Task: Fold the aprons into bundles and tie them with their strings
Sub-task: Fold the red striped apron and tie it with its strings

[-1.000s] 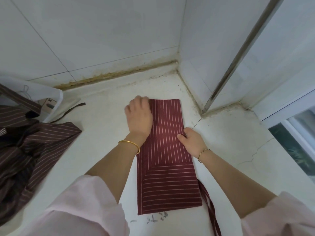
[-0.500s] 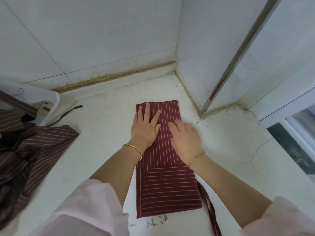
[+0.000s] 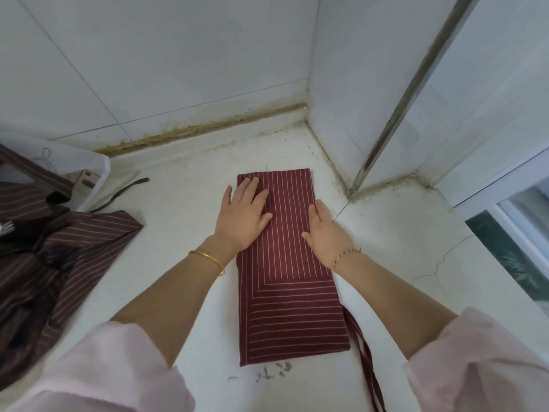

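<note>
A dark red striped apron (image 3: 291,298) lies folded into a long narrow rectangle on the white counter (image 3: 184,233). My left hand (image 3: 245,217) lies flat on its far left part, fingers spread and straight. My right hand (image 3: 325,233) rests at the apron's right edge with its thumb on the cloth; its fingers run along that edge. The apron's red strings (image 3: 367,355) trail off the near right corner toward the bottom of the view.
A heap of brown striped aprons (image 3: 50,263) lies at the left, partly draped over a white bin (image 3: 89,165). A brown string (image 3: 130,187) runs out beside the bin. Tiled walls close the back and right; a window frame (image 3: 505,197) stands at far right.
My left hand went from curled at the apron's far left corner to flat with fingers spread. My right hand moved onto the middle of the cloth, then slid back to the right edge.
</note>
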A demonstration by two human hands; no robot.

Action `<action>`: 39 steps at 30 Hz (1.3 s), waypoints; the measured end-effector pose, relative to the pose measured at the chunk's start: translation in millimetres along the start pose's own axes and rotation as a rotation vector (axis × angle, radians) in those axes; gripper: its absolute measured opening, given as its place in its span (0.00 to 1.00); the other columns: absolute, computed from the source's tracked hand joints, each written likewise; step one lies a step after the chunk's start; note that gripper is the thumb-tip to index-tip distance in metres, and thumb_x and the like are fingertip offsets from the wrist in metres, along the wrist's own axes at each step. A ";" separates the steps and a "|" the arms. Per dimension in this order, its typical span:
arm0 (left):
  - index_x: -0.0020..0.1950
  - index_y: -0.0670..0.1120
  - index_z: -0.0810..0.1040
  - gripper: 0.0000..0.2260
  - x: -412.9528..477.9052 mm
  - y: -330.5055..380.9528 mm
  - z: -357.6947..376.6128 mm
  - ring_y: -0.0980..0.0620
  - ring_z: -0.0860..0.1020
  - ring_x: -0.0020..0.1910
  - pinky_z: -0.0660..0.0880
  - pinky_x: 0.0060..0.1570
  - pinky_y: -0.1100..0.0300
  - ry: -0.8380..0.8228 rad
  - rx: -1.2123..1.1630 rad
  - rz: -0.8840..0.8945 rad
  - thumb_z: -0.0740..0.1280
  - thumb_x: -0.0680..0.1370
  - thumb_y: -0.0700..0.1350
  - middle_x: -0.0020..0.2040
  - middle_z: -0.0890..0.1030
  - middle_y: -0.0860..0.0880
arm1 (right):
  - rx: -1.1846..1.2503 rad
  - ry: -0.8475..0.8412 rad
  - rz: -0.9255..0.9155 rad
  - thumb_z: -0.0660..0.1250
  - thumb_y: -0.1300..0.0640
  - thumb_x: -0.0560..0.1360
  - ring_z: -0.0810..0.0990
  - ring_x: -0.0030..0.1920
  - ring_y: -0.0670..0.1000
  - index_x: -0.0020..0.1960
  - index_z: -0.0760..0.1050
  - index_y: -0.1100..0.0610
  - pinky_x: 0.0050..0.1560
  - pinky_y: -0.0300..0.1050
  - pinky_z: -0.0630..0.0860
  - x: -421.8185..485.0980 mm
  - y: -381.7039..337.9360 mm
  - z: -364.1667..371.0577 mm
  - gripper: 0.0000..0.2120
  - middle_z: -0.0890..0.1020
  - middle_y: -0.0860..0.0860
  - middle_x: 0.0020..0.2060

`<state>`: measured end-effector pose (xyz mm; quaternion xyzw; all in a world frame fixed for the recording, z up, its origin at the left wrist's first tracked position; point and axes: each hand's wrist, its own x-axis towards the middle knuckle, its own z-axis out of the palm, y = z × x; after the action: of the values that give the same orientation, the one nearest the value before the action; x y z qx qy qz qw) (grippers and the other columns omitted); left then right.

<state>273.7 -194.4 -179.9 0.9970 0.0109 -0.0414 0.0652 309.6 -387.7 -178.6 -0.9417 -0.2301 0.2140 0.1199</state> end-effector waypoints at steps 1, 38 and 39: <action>0.70 0.44 0.69 0.20 -9.7 -2.2 -3.0 0.41 0.63 0.72 0.61 0.69 0.41 0.102 0.004 0.111 0.63 0.79 0.47 0.72 0.65 0.41 | 0.039 0.021 -0.016 0.56 0.58 0.81 0.71 0.65 0.55 0.77 0.45 0.60 0.63 0.45 0.71 -2.4 2.3 -2.6 0.29 0.40 0.53 0.76; 0.37 0.47 0.69 0.11 -100.4 -16.9 -7.3 0.54 0.71 0.27 0.68 0.27 0.66 -0.749 -1.344 -0.797 0.57 0.79 0.42 0.31 0.74 0.49 | 0.557 -0.182 -0.025 0.63 0.67 0.75 0.79 0.48 0.57 0.54 0.76 0.62 0.60 0.55 0.74 -43.9 23.8 -13.0 0.09 0.80 0.58 0.47; 0.38 0.46 0.72 0.11 -100.8 -17.2 -7.8 0.54 0.74 0.29 0.70 0.29 0.65 -0.788 -1.331 -0.812 0.57 0.79 0.43 0.34 0.77 0.48 | 0.626 -0.188 0.028 0.62 0.67 0.76 0.78 0.47 0.56 0.52 0.75 0.63 0.61 0.56 0.74 -42.4 21.8 -10.3 0.07 0.79 0.58 0.46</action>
<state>173.4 -178.0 -166.0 0.5841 0.3640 -0.3880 0.6130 288.6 -428.4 -161.8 -0.8385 -0.1503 0.3618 0.3788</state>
